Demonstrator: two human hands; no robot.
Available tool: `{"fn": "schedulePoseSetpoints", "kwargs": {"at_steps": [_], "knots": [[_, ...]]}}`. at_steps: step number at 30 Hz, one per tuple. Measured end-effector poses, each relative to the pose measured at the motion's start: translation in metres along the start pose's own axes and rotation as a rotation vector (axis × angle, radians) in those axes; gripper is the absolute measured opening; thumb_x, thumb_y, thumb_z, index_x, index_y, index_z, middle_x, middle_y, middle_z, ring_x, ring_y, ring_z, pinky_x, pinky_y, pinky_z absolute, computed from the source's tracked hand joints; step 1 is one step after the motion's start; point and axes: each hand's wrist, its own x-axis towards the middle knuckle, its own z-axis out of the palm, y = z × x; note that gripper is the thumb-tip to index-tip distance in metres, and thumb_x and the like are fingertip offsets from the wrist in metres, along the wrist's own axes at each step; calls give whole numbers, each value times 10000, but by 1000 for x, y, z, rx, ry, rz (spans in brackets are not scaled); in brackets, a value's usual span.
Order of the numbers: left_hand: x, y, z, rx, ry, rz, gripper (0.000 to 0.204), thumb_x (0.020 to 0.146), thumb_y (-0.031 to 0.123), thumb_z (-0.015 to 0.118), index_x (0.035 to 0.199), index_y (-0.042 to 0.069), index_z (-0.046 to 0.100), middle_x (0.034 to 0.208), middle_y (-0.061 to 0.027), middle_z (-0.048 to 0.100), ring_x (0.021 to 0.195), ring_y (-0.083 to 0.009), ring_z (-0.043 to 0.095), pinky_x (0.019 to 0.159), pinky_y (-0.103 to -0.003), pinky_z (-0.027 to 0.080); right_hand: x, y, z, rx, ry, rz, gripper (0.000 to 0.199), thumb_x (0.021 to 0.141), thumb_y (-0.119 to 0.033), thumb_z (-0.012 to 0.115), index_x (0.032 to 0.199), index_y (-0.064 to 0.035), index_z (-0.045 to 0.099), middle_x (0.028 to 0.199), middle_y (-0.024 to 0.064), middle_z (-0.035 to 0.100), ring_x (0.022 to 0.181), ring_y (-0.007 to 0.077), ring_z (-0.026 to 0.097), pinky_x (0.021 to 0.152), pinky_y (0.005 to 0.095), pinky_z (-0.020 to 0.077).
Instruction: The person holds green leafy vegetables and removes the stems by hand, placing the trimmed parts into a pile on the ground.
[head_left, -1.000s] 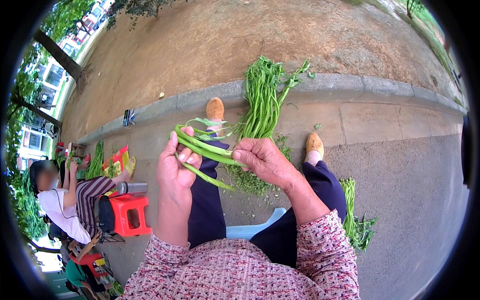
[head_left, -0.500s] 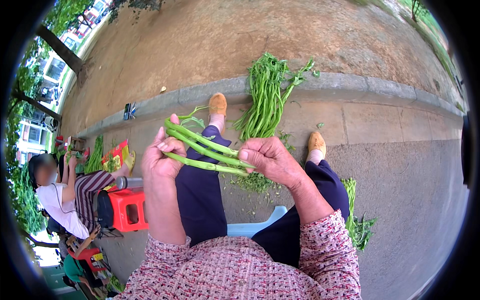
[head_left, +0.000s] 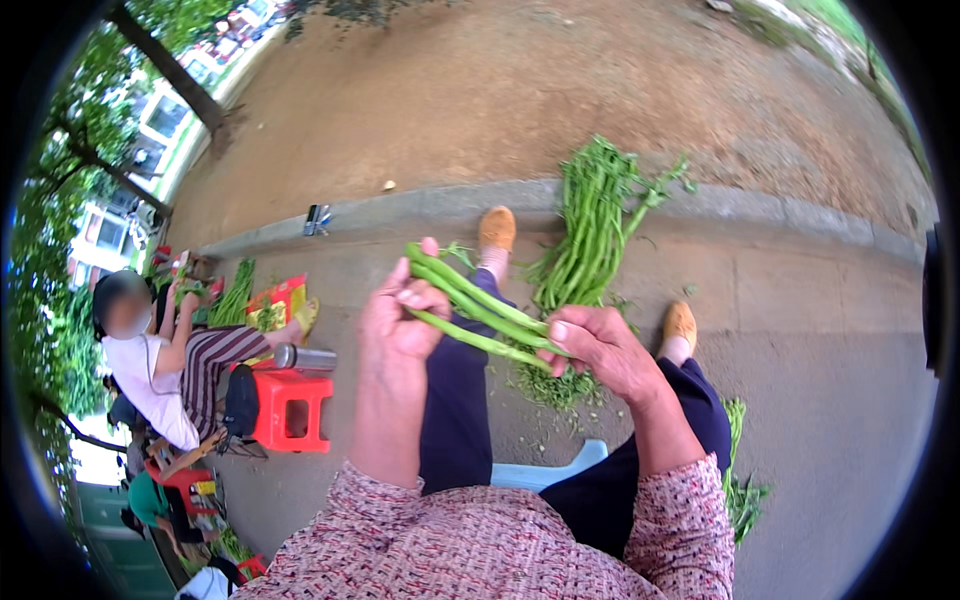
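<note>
Between my two hands stretch a few thick green vegetable stems point(head_left: 478, 306), held slantwise above my lap. My left hand point(head_left: 402, 318) grips their upper left ends, thumb and fingers closed. At the lower right ends, my right hand point(head_left: 612, 350) pinches the stems together. A small leafy sprig point(head_left: 458, 254) shows just beyond the left hand. Past my right hand, a large heap of leafy green stems point(head_left: 590, 235) lies against the kerb, between my feet. Chopped green bits and trimmings point(head_left: 562, 390) are scattered on the pavement below my hands, partly hidden by the right one.
A smaller green bunch point(head_left: 742, 500) lies beside my right leg. Under me is a light blue stool point(head_left: 552, 466). To the left stand a red plastic stool point(head_left: 292, 410) and a metal flask point(head_left: 306, 358), near a seated person point(head_left: 150, 365) handling greens. A stone kerb point(head_left: 740, 202) runs across ahead.
The view has swung, so the surroundings sit farther right and slightly lower. Both hands keep hold of the stems, in nearly the same pose.
</note>
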Motion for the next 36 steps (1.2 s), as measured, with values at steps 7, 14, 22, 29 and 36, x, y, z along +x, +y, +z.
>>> {"fn": "schedulePoseSetpoints", "kwargs": {"at_steps": [7,14,22,29,36], "knots": [[-7,-17,2,214,-75,136,191,939,155,484,1042,7,548,966,-146,644,451,-74,433,421,-223,382,11,15,-1,-323,115,-11,344,899,-315,554,904,19,635,723,58,595,665,159,563,641,285,453],[-10,-38,0,382,-55,247,152,938,182,492,996,45,527,913,-92,613,473,-59,420,417,-214,361,3,4,0,-762,486,-322,611,872,-387,566,1361,-65,389,1381,219,379,1282,344,368,1034,394,314],[2,-37,-51,318,-470,178,338,932,244,494,1204,46,472,1135,-125,555,815,-126,500,706,-308,449,-2,-111,52,-835,618,-1047,829,853,-631,405,1410,-30,275,1464,164,272,1359,307,245,1092,416,180],[-23,-45,-20,171,-308,170,343,958,309,442,1135,22,506,1084,-108,570,821,-125,559,688,-300,488,1,-78,82,-1156,377,-894,865,818,-690,376,1377,-30,350,1422,143,365,1355,310,262,1088,439,168],[-28,11,-18,172,-110,150,206,938,167,489,1050,0,532,892,-86,643,422,-47,388,388,-198,323,-82,-46,43,-222,867,-373,674,907,-536,415,1303,9,456,1211,172,566,1139,219,516,881,329,404]]}}
